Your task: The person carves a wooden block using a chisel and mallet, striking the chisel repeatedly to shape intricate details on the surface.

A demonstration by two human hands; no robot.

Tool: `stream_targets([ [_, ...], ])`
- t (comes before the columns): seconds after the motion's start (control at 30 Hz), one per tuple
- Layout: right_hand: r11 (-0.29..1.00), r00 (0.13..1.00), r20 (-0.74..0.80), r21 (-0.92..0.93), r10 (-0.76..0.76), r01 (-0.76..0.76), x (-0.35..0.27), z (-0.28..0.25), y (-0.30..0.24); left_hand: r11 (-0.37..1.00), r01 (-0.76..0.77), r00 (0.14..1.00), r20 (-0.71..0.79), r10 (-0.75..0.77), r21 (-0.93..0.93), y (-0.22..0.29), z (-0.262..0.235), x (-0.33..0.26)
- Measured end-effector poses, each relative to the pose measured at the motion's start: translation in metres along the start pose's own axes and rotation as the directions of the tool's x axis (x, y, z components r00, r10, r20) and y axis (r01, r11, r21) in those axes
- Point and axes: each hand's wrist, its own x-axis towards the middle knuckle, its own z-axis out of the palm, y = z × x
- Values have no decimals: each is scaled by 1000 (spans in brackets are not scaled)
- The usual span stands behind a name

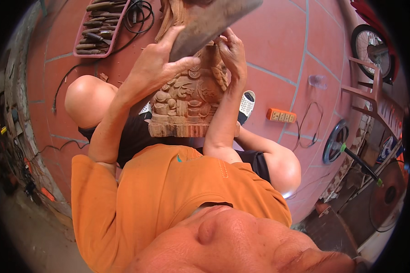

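Note:
A carved wooden block with raised relief figures stands between my bent legs, its thick plain base towards me. My left hand is closed around the near end of a broad, flat wooden bar, its thumb along the bar's side. The bar slants up to the right over the carving and hides part of its upper end. At the carving's upper right edge, my right hand has its fingers bent together in a pinch. Whatever sits between those fingers, if anything, is hidden by the bar and the hand.
A pink basket of wooden-handled carving tools lies far left, beside a coiled black cable. On the right are an orange power strip, a clear plastic cup, a plastic chair and a wheel with a rod.

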Motion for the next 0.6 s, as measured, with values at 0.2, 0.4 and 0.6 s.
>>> stream_targets([
  [0.2,989,992,-85,105,-92,101,14,-2,21,999,-23,999,-32,25,42,-21,-2,1],
  [0.4,933,995,-90,361,44,-9,7,-15,23,997,17,998,-66,-22,-72,-10,-8,0],
  [0.6,979,994,-106,202,21,1,7,-12,14,993,-67,994,-93,58,-100,-10,1,0],
])
